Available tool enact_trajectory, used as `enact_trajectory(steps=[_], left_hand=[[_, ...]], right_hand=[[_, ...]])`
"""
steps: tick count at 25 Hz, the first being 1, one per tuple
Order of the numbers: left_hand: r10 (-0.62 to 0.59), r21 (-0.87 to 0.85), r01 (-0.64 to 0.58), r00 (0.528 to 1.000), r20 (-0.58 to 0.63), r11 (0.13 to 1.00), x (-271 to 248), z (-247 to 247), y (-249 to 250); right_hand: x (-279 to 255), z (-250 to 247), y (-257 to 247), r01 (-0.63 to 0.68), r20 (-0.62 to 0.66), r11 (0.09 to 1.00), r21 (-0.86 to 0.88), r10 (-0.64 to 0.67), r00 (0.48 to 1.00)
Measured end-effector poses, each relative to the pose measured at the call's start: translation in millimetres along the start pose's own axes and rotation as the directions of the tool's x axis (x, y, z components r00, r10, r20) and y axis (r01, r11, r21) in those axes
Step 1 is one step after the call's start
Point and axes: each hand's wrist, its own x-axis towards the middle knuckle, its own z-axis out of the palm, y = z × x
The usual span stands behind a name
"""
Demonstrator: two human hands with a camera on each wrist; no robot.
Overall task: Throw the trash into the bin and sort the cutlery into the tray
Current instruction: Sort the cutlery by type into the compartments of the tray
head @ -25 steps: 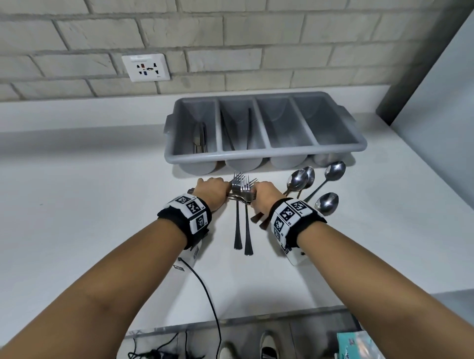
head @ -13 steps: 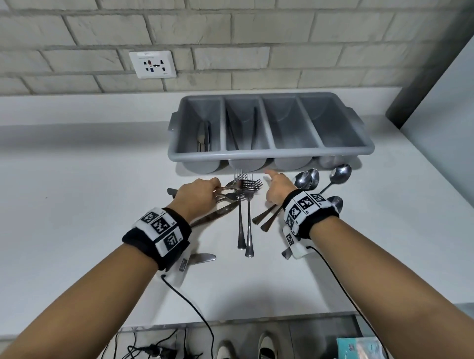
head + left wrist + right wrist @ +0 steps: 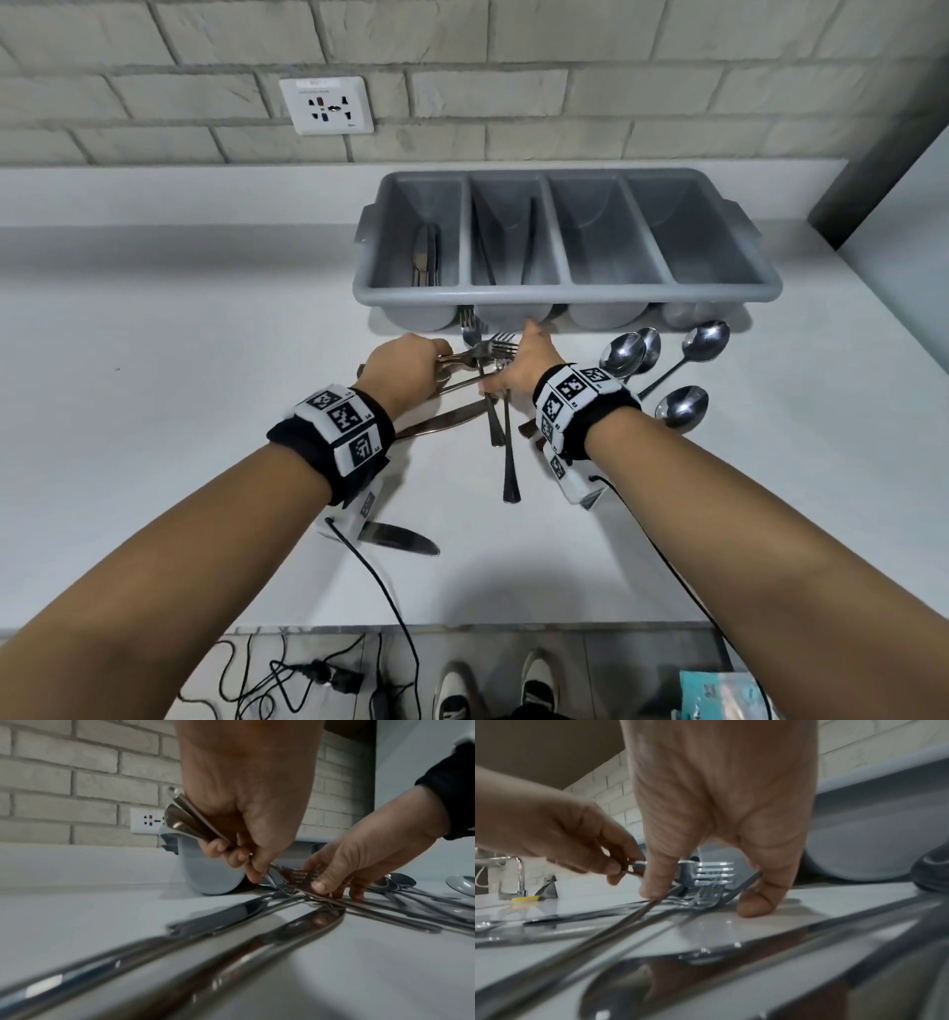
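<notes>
A grey four-compartment tray [image 3: 565, 297] stands at the back of the white counter, with knives [image 3: 425, 262] in its leftmost compartment. My left hand [image 3: 405, 367] grips a bundle of forks [image 3: 190, 821] just in front of the tray, their tines [image 3: 713, 872] pointing right. My right hand [image 3: 518, 365] is low beside it. Its thumb [image 3: 654, 890] and fingers pinch a fork [image 3: 509, 457] that lies on the counter, next to a second loose fork [image 3: 494, 426]. Spoons [image 3: 624, 352] lie to the right of my right wrist.
Two table knives [image 3: 441, 419] [image 3: 403, 540] lie on the counter under and behind my left wrist. More spoons [image 3: 707, 339] [image 3: 683, 406] lie at the right. A brick wall with a socket [image 3: 328, 105] runs behind the tray. The counter's front edge is near me.
My left hand has drawn back to the left with the forks turned sideways. My right hand has come down onto a fork on the counter.
</notes>
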Motion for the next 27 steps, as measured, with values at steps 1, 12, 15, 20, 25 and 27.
enact_trajectory(steps=[1,12,15,20,25,27], left_hand=[[0.02,0.044,-0.02,1.0,-0.011,0.999,1,-4,1],[-0.04,-0.134,0.053,0.994,0.099,0.99,-4,-5,-16],[-0.04,-0.113,0.047,0.997,0.07,0.992,-7,-11,-17],[-0.041,-0.029,0.042,0.998,0.039,0.999,-12,-29,-26],[-0.084,-0.127,0.096,0.992,0.095,0.987,-14,-29,-36],[-0.068,-0.181,0.086,0.992,0.102,0.98,-15,-25,-32]], right_hand=[[1,0,-2,-0.016,-0.026,1.0,-0.014,0.016,1.0],[-4,-1,0,-0.074,-0.12,0.987,-0.144,0.057,0.991],[-4,1,-4,-0.117,-0.158,0.975,-0.19,0.087,0.984],[-7,-6,-4,-0.145,-0.171,0.911,-0.387,0.084,0.982],[-14,-11,-3,-0.195,-0.193,0.92,-0.339,0.135,0.972],[-15,-13,-3,-0.148,-0.186,0.929,-0.339,0.088,0.979]])
